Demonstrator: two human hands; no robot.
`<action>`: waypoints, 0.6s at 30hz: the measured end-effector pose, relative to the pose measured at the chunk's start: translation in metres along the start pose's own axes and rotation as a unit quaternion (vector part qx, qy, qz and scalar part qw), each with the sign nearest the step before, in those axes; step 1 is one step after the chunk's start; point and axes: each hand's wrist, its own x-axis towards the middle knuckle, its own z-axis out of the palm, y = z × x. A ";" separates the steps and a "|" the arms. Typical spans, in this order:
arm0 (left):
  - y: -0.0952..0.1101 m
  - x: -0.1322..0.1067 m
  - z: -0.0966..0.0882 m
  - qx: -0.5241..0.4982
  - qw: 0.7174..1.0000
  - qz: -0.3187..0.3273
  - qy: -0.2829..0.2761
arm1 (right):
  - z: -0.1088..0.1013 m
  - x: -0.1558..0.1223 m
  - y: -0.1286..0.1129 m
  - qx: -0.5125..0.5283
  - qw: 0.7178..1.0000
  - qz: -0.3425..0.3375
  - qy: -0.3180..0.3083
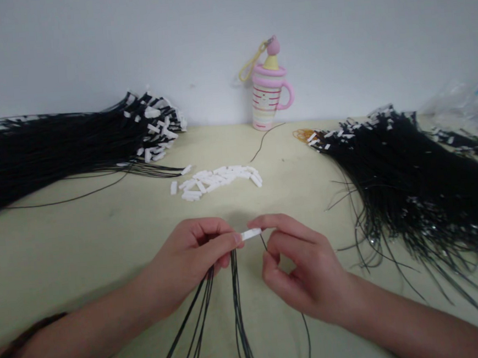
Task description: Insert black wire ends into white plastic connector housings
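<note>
Fingertips of left hand and right hand pinch a small white connector from both ends, closed tight, above the tan table. Left hand also grips several thin black wires trailing toward the viewer. Step looks like seating a wire end into the connector; next move likely needs precise alignment and a push. Connector: tiny, rectangular, matte white plastic.

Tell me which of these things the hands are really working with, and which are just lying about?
In use:
left hand and right hand, both pinching one white clip
black cords held in the left hand
loose clips
left cord bundle
right cord bundle

Lying about:
pink cup
plastic bag
</note>
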 end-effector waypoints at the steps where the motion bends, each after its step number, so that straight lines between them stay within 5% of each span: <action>1: 0.000 0.000 0.000 -0.001 1.000 0.000 0.001 | 0.000 0.000 0.000 -0.001 1.000 0.000 -0.004; 18: -0.001 -0.001 0.001 0.030 0.999 0.016 -0.010 | 0.001 0.002 0.004 0.053 0.998 0.021 0.009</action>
